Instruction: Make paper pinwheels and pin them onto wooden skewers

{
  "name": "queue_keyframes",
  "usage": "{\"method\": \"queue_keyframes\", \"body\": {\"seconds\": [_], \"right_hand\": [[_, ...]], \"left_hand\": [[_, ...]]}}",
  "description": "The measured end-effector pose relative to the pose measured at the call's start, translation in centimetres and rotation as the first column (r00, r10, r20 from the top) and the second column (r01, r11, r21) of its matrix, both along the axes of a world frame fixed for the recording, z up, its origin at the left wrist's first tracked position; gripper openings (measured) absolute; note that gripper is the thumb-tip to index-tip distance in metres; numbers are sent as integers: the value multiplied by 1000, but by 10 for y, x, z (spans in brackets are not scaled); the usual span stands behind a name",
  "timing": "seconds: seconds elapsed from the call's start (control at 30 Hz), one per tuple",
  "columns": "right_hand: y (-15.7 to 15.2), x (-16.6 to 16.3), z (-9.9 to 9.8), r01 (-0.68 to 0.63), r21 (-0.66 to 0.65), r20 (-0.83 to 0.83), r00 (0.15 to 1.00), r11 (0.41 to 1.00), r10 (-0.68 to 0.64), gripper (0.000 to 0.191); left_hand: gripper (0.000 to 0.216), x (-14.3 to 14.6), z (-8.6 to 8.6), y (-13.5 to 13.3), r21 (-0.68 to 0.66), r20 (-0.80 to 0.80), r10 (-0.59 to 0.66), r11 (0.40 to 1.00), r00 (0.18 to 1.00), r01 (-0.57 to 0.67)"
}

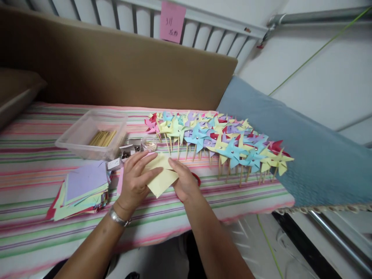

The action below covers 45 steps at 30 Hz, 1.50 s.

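— So, from the head view, what do the hands have?

— Both are on a pale yellow paper square (161,177), held just above the striped cloth (35,170). The left hand (135,180) lies with fingers spread and lightly curled over the sheet's left half, thumb under its lower edge. The right hand (183,182) pinches the sheet's right edge, fingers closed on a fold at about three o'clock of the paper.

— Anything on the wrist?

— A metal watch band (118,217) on the left one.

— And what lies round the sheet?

— At nine o'clock of the hands, a stack of coloured paper squares (83,190), lilac on top, resting on the cloth. At eleven o'clock, a clear plastic tub (93,133) with thin wooden sticks (102,138) inside. At twelve o'clock, just beyond the fingertips, a small round clear cup (149,143) holding tiny pieces I cannot make out, beside some little boxes (128,149).

— The pinwheels?

— A crowd of paper pinwheels on sticks (221,143) runs from twelve to two o'clock, overlapping one another, yellow, blue, lilac and red. Something red (197,178) peeks from behind the right hand; I cannot tell what it is.

— Further back?

— A brown cardboard sheet (116,69) stands against white rails, with a pink note (172,21) above, and a blue cushion (290,155) at three o'clock.
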State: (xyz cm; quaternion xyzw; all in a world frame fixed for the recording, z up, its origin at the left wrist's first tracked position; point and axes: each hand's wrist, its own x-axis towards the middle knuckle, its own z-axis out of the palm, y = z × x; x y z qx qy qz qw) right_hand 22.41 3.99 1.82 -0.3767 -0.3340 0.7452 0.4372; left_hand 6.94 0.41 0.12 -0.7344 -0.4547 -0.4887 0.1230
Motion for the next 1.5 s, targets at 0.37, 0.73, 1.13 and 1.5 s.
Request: {"method": "queue_keyframes", "body": {"seconds": [0.37, 0.73, 1.13, 1.5], "right_hand": [[13, 12, -2, 292, 271, 312, 875, 917, -371, 25], [-11, -8, 2, -217, 794, 561, 620, 568, -548, 26], [-13, -11, -2, -107, 824, 383, 829, 556, -407, 26], [-2, 12, -14, -498, 775, 632, 628, 390, -454, 64]], "left_hand": [[39, 15, -16, 9, -275, 127, 40, 961, 991, -4], [41, 46, 0, -7, -109, 992, 113, 533, 58, 839], [18, 30, -3, 5, -2, 872, 329, 743, -362, 669], [30, 4, 2, 13, -93, 856, 435, 661, -279, 745]]}}
